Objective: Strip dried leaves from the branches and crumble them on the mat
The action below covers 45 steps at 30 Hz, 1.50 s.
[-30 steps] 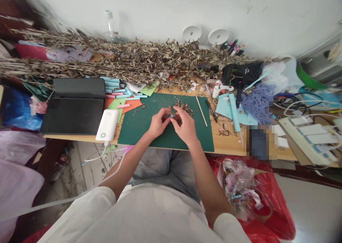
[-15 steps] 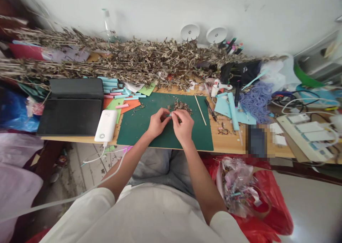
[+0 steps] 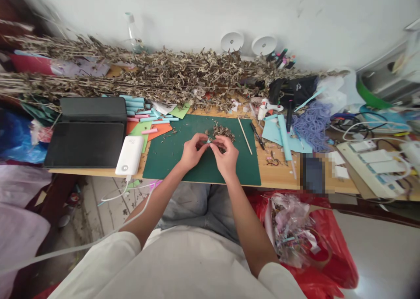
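Observation:
Over the green cutting mat (image 3: pixel 167 159) my left hand (image 3: pixel 193 153) and my right hand (image 3: pixel 226 155) meet, fingertips pinched around a small light-blue paper tube (image 3: pixel 209 140). Its round end faces up; most of it is hidden by my fingers. A small pile of crumbled dried leaves (image 3: pixel 223 131) lies just beyond my right hand. To the right of the pile rests a thin pale stick (image 3: pixel 244 135), with a black pen (image 3: pixel 257 135) beside the mat.
Dried leafy stalks (image 3: pixel 183 71) stretch along the back. Rolled blue and pink paper tubes (image 3: pixel 134 104), a black tablet (image 3: pixel 85 143) and a white power bank (image 3: pixel 127 155) lie left. Rightward are a glue gun (image 3: pixel 267 108), purple yarn (image 3: pixel 311 126), a power strip (image 3: pixel 370 167) and a red bag (image 3: pixel 341 246).
My fingertips have shifted slightly around the blue paper tube, and its round end now shows more between them. Both hands stay over the mat.

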### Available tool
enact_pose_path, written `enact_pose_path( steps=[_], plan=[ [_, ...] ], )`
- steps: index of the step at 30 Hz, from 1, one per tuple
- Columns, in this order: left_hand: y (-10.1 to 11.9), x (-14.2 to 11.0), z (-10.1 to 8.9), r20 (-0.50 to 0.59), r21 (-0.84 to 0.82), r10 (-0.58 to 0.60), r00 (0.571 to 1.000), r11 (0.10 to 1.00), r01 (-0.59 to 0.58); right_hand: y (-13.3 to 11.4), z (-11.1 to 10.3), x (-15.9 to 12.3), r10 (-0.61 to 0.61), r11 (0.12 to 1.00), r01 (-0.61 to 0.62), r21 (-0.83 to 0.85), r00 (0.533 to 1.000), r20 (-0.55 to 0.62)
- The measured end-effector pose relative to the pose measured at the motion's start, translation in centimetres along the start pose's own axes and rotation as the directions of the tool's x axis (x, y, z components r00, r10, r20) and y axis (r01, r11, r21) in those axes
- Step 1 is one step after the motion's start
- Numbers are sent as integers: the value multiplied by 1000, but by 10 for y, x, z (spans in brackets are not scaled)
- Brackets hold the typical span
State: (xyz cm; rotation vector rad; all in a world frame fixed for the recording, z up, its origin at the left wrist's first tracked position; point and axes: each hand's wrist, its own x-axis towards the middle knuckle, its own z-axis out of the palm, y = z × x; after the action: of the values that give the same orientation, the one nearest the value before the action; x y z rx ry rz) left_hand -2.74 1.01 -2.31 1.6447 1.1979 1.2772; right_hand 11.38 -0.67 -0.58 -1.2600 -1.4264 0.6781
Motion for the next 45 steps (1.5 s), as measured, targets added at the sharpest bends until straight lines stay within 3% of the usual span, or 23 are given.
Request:
enact_pose_path(
  steps=[5,9,12,15,18,20,23,26,29,32,34,36,38,40,45],
  plan=[
    [3,0,-1,3,29,-11,1000,1000,11,-6,-3,4,-144,981,141,-131,989,-14],
    [3,-1,-2,10,38,-7,1000,999,6,-15,-6,6,-291,903,312,-294,950,116],
    [2,-2,-4,10,19,-11,1000,1000,11,-24,-7,7,-303,824,373,-426,926,225],
    [3,-2,-4,7,33,-10,1000,999,9,-29,-16,15,-293,807,374,-458,925,241],
    [5,-1,-4,-14,91,-8,1000,996,9,-21,-38,36,-153,775,216,-593,976,155],
    [6,-2,-3,-15,109,-7,1000,994,8,-10,-55,52,37,633,59,-772,994,107],
    [6,-2,-3,-11,108,-5,1000,994,6,10,-70,70,284,381,-43,-924,956,73],
    [5,-3,-4,-15,113,16,1000,994,-14,23,-74,77,367,300,3,-954,923,118],
    [6,-3,-4,-1,135,61,998,989,-60,22,-76,75,259,413,12,-910,957,130],
    [9,-3,-4,24,141,96,995,985,-99,2,-82,69,10,676,31,-737,999,51],
    [10,-3,-4,35,131,99,994,986,-103,-20,-83,62,-63,858,51,-511,998,-7],
    [10,-2,-4,28,130,85,996,988,-88,-42,-76,52,-18,986,14,-167,1000,-22],
    [10,-2,-4,19,139,72,997,988,-74,-59,-65,41,4,998,-5,68,1000,3],
    [9,-2,-4,18,145,70,997,987,-71,-67,-51,31,-8,988,7,152,1000,2],
    [10,-3,-5,29,134,79,996,988,-83,-63,-28,19,-52,997,51,62,998,18]
  ],
)
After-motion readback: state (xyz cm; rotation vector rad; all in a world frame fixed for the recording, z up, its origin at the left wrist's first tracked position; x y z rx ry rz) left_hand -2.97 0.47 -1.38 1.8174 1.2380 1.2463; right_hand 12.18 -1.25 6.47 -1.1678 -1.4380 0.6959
